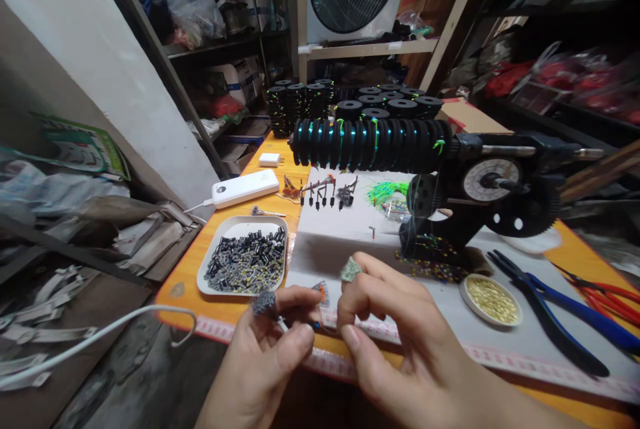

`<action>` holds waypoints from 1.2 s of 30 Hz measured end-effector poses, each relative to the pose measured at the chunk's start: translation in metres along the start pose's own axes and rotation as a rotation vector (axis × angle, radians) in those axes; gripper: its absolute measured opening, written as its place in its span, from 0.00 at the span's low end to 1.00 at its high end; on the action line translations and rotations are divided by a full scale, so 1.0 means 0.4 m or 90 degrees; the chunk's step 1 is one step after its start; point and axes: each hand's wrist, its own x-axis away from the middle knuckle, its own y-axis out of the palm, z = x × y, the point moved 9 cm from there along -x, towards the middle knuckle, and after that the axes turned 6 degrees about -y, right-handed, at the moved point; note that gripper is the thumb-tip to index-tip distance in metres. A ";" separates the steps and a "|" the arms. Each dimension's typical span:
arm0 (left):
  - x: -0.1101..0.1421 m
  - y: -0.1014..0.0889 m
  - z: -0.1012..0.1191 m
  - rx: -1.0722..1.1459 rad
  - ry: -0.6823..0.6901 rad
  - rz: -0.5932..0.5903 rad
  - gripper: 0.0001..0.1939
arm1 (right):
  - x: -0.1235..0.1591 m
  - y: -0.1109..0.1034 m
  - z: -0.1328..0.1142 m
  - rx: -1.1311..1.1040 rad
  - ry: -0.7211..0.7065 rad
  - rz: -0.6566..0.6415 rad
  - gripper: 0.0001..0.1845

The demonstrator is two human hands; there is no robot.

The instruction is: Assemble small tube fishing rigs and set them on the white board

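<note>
My left hand (273,349) and my right hand (395,329) meet low in the view, over the front edge of the orange table (185,282). Both are closed in a pinch. A knitted cot covers my left fingertip (264,304) and another covers a right fingertip (351,270). Between the pinches is a tiny piece with a blue tip (316,325) and a thin white stem; a small orange bit (323,294) lies just behind. What exactly the fingers hold is too small to name.
A white tray of small black cylinders (245,261) sits left. Behind stand a winding machine with a row of black spools (370,144), a dial (490,179), a dish of gold beads (491,299), blue pliers (555,312), red pliers (610,296), a power bank (245,188) and a measuring tape (500,359).
</note>
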 end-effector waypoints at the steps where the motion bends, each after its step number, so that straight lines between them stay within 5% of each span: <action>1: 0.000 0.001 0.000 -0.004 0.001 -0.003 0.12 | -0.001 0.001 -0.001 -0.002 -0.001 -0.003 0.07; 36: -0.005 0.003 0.003 -0.018 0.013 -0.010 0.12 | -0.006 0.004 0.003 -0.015 0.011 -0.001 0.07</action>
